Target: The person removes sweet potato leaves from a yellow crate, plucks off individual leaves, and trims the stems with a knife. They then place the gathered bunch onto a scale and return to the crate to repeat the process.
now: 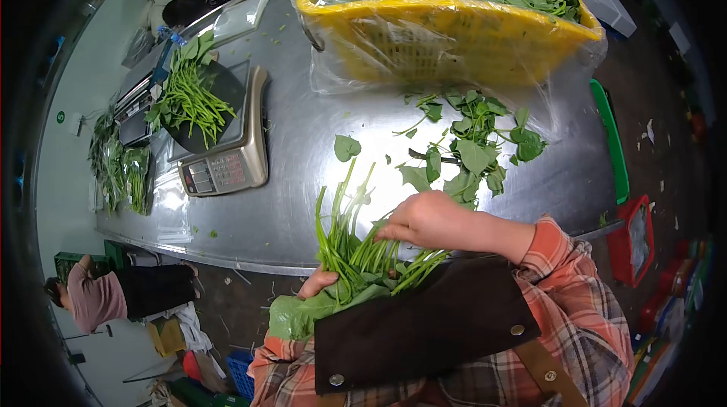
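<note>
Close in front of my apron, a bunch of leafy greens (pixel 356 259) has its pale green stems pointing up and its broad leaves lower down. My left hand (pixel 318 283) grips it from the left side; only the thumb and part of the hand show. From the right, my right hand (pixel 416 218) is closed with its fingertips pinching stems at the upper right of the bunch. Loose leafy sprigs (pixel 477 149) lie on the metal table just beyond this hand, with a dark thin object (pixel 433 156) partly under them.
A yellow crate (pixel 454 36), lined with clear plastic and heaped with greens, stands at the far side. On the left, a digital scale (pixel 223 170) bears another bunch of greens (pixel 193 100). Bagged greens (pixel 136 176) lie farther left on the metal table (pixel 303 134). Two other people are nearby.
</note>
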{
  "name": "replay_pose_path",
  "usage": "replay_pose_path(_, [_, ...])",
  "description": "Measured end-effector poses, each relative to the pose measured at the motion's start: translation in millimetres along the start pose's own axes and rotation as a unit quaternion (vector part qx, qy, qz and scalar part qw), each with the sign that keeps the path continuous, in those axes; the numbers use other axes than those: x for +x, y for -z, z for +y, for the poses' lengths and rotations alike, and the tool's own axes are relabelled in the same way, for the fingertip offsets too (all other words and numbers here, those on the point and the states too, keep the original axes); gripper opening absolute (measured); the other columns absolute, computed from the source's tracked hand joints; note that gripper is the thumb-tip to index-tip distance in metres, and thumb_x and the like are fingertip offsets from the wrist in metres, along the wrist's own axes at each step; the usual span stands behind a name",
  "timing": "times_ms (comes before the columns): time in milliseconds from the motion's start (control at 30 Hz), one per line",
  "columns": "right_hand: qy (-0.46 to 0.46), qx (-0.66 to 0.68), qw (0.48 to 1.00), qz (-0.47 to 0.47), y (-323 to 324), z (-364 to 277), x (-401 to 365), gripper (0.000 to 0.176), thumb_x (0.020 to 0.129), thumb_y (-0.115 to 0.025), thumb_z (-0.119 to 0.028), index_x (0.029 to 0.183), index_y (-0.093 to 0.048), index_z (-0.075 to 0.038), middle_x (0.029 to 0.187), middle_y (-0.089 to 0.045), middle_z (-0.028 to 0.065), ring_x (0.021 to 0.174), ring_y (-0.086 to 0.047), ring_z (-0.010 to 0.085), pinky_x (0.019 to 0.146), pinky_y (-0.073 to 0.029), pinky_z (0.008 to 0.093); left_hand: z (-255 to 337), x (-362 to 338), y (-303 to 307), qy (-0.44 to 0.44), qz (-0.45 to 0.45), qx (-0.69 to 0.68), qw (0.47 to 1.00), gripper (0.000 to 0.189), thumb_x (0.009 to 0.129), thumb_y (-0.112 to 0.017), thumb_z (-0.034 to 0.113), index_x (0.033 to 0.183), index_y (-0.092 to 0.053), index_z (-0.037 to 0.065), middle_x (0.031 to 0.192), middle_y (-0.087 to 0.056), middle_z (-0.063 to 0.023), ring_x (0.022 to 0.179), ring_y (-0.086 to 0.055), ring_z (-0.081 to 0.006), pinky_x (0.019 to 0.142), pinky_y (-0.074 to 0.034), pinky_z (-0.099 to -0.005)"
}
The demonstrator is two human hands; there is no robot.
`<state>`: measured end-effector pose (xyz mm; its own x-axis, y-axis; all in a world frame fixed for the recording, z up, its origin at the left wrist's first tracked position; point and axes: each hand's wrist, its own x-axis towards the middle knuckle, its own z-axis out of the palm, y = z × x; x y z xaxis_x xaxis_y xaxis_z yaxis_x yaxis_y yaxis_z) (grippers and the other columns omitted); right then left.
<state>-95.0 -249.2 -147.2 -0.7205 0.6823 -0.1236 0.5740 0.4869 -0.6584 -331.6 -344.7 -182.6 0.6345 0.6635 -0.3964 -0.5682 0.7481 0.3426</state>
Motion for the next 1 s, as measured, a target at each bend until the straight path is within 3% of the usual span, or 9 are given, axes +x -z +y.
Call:
replay_pose_path(167, [-0.031,0.134,0.982,0.128,-13.8,-23.2,8.7,0.038,0.082,-0.061,-0.039,0.091,-0.064,-0.002,0.063,-0.058,0.0167,0.059,-0.059,0.0293,0.057,-0.047,0.0349,8.6,4.7,-5.8,0.009,0.010,0.079,0.997,0.074,0.075,-0.056,0.018,0.138,-0.020,0.001,0.134,-0.038,-0.0181,0.122,-0.042,-0.0292,0.104,-0.030,-0.0412])
replay_pose_path(200, [-0.080,0.132,0.988,0.028,-4.4,-33.9,13.4,0.039,0.080,-0.064,-0.038,0.090,-0.063,0.001,0.069,-0.061,0.0144,0.065,-0.061,0.0203,0.062,-0.048,0.0301,10.4,2.2,-6.9,0.020,0.040,0.090,0.995,0.074,0.076,-0.056,0.017,0.138,-0.020,0.002,0.134,-0.038,-0.0175,0.122,-0.041,-0.0283,0.104,-0.030,-0.0406])
replay_pose_path(300, [-0.085,0.425,0.900,0.049,-26.3,-16.9,22.4,0.040,0.080,-0.067,-0.036,0.094,-0.062,0.001,0.070,-0.061,0.0076,0.066,-0.058,0.0126,0.064,-0.047,0.0282,12.2,-1.6,-4.0,0.017,0.038,0.130,0.991,0.076,0.076,-0.058,0.016,0.139,-0.018,0.002,0.134,-0.037,-0.0156,0.123,-0.040,-0.0259,0.103,-0.030,-0.0389])
replay_pose_path(533, [-0.070,0.318,0.946,0.005,-14.4,-18.4,26.7,0.020,0.085,-0.061,-0.019,0.083,-0.054,0.000,0.073,-0.059,0.0034,0.064,-0.055,0.0086,0.055,-0.044,0.0229,14.6,-4.3,-9.2,0.011,0.056,0.221,0.974,0.079,0.074,-0.060,0.015,0.139,-0.017,0.002,0.133,-0.038,-0.0158,0.121,-0.041,-0.0256,0.103,-0.030,-0.0383])
replay_pose_path(633, [-0.209,0.500,0.840,-0.006,-0.8,-14.1,18.9,0.018,0.085,-0.059,-0.017,0.090,-0.050,-0.002,0.072,-0.057,0.0057,0.063,-0.055,0.0110,0.050,-0.043,0.0256,14.2,0.1,-17.9,-0.024,0.002,0.115,0.993,0.081,0.071,-0.060,0.012,0.139,-0.016,0.002,0.133,-0.038,-0.0177,0.121,-0.042,-0.0282,0.102,-0.032,-0.0403])
replay_pose_path(667, [-0.194,0.601,0.775,0.001,0.3,-9.7,18.0,0.018,0.084,-0.058,-0.013,0.095,-0.047,-0.004,0.071,-0.056,0.0069,0.064,-0.055,0.0115,0.048,-0.042,0.0259,13.4,-1.3,-8.3,-0.020,0.013,0.114,0.993,0.081,0.071,-0.059,0.011,0.139,-0.016,0.002,0.133,-0.037,-0.0182,0.121,-0.042,-0.0290,0.102,-0.032,-0.0407])
replay_pose_path(767, [-0.186,0.657,0.729,-0.048,3.4,4.0,17.5,0.020,0.084,-0.059,-0.013,0.098,-0.046,-0.004,0.075,-0.059,0.0088,0.064,-0.055,0.0103,0.048,-0.042,0.0257,11.0,-3.3,14.0,-0.010,0.020,0.112,0.993,0.084,0.069,-0.059,0.010,0.140,-0.015,0.003,0.135,-0.035,-0.0196,0.122,-0.041,-0.0316,0.103,-0.032,-0.0427])
replay_pose_path(900, [-0.072,0.295,0.952,-0.041,12.9,2.4,16.1,0.013,0.085,-0.058,-0.015,0.084,-0.059,-0.001,0.068,-0.059,0.0029,0.065,-0.055,0.0121,0.057,-0.045,0.0294,14.2,8.0,-31.8,-0.030,-0.053,0.071,0.996,0.087,0.070,-0.058,0.011,0.143,-0.011,0.010,0.139,-0.029,-0.0204,0.126,-0.035,-0.0355,0.104,-0.029,-0.0487])
replay_pose_path(1000, [-0.086,0.164,0.983,0.015,33.5,-1.0,10.5,0.020,0.087,-0.058,-0.020,0.082,-0.062,-0.001,0.066,-0.061,0.0048,0.067,-0.057,0.0122,0.062,-0.046,0.0295,13.3,11.8,-34.7,-0.026,-0.088,0.061,0.994,0.089,0.071,-0.058,0.011,0.144,-0.008,0.016,0.143,-0.022,-0.0192,0.130,-0.027,-0.0379,0.104,-0.026,-0.0540])
